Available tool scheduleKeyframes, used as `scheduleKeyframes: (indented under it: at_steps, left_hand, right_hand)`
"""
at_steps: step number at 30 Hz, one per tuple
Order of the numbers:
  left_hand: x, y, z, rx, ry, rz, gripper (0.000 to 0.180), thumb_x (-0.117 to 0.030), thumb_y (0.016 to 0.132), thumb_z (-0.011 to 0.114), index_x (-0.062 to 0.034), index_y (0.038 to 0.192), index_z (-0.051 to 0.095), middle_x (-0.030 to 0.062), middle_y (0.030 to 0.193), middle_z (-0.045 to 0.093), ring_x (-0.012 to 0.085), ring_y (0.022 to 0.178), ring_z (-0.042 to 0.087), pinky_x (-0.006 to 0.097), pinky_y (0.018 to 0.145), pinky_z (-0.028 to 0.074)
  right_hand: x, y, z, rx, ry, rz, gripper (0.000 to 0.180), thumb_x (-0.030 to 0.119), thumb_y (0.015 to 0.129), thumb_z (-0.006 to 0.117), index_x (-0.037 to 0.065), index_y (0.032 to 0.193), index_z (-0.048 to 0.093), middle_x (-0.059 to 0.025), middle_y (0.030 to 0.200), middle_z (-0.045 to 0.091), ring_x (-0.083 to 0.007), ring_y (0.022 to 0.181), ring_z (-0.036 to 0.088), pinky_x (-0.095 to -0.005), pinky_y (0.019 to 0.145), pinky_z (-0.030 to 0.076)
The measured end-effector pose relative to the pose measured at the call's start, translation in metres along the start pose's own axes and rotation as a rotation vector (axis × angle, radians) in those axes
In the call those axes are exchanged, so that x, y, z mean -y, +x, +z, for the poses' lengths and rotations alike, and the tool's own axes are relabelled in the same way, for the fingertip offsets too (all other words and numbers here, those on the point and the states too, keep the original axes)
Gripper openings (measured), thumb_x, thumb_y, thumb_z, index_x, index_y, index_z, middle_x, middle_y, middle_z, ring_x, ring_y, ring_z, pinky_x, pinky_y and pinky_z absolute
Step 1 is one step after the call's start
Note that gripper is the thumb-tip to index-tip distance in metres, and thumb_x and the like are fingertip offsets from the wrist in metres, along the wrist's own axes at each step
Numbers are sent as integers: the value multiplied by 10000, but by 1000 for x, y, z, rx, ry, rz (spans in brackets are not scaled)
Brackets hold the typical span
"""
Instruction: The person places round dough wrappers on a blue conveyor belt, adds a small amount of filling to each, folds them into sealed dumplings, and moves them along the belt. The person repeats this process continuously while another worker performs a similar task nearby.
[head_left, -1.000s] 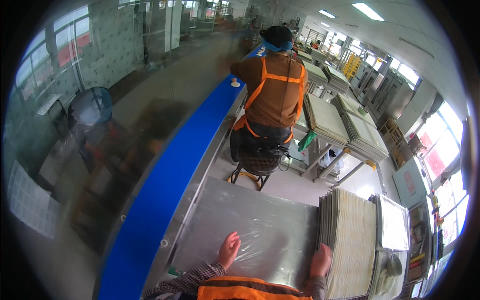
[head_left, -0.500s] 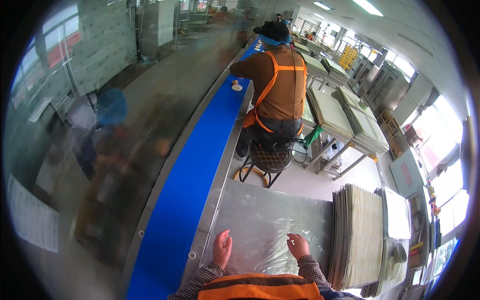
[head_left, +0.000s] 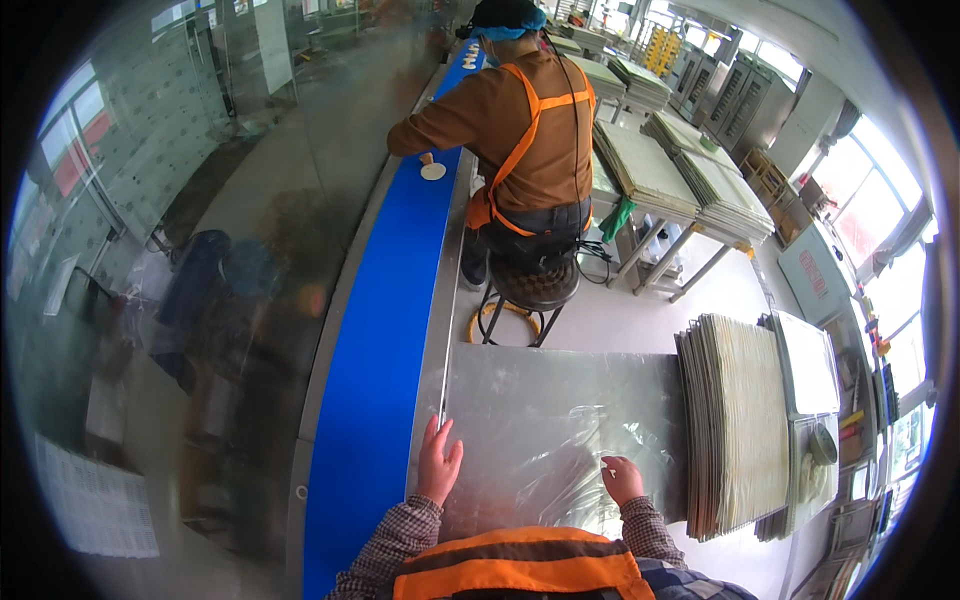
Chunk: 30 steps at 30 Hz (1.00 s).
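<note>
My left hand [head_left: 438,466] is raised over the near edge of the blue conveyor belt [head_left: 385,300], beside its metal rim, fingers apart and holding nothing. My right hand [head_left: 623,481] hovers above the metal tabletop [head_left: 510,400], its fingers loosely bent with a small gap at the thumb and nothing visible in them. Between my hands the tabletop shines with wrinkles, like clear film. Farther up the belt, a flat pale round piece of dough [head_left: 432,172] lies close to the arm of a co-worker [head_left: 530,130] seated on a stool.
A stack of thin pale trays [head_left: 735,425] stands at the table's right end. The stool [head_left: 535,285] is just beyond the table. More tray stacks [head_left: 645,165] rest on racks at the far right. A glass partition [head_left: 330,150] runs along the belt's left side.
My view has shifted, so the belt and table sit differently in it. My left hand has moved forward toward the belt's rim. The co-worker's left arm reaches farther across the belt.
</note>
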<state>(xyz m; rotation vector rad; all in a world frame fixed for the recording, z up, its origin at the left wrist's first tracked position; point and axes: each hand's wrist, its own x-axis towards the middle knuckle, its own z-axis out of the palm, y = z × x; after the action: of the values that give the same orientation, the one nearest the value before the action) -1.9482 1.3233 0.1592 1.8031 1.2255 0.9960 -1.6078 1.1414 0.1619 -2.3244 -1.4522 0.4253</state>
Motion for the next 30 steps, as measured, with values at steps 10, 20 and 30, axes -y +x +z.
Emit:
scheduleKeyframes:
  at_steps: [10, 20, 30]
  left_hand:
    - [22, 17, 13, -16, -65, -30, 344, -114, 851, 607, -30, 1181, 558, 225, 1274, 498, 359, 1192, 475, 396, 979, 415]
    - [47, 46, -8, -91, -259, -170, 359, -117, 871, 597, -39, 1217, 537, 153, 1195, 571, 268, 1107, 551, 355, 879, 478]
    - [84, 163, -67, -224, -167, -179, 334, -154, 891, 597, -25, 1195, 548, 159, 1112, 612, 239, 981, 618, 321, 804, 510]
  right_hand:
    - [7, -8, 12, 81, 35, 73, 207, 130, 782, 609, 78, 971, 676, -118, 875, 661, -276, 777, 639, -370, 720, 513]
    - [31, -9, 30, 149, 56, 89, 225, 153, 801, 582, 88, 997, 673, -139, 858, 664, -289, 788, 645, -374, 711, 518]
    - [37, -10, 38, 165, 91, 156, 207, 137, 799, 589, 67, 973, 676, -139, 834, 667, -282, 763, 650, -367, 697, 524]
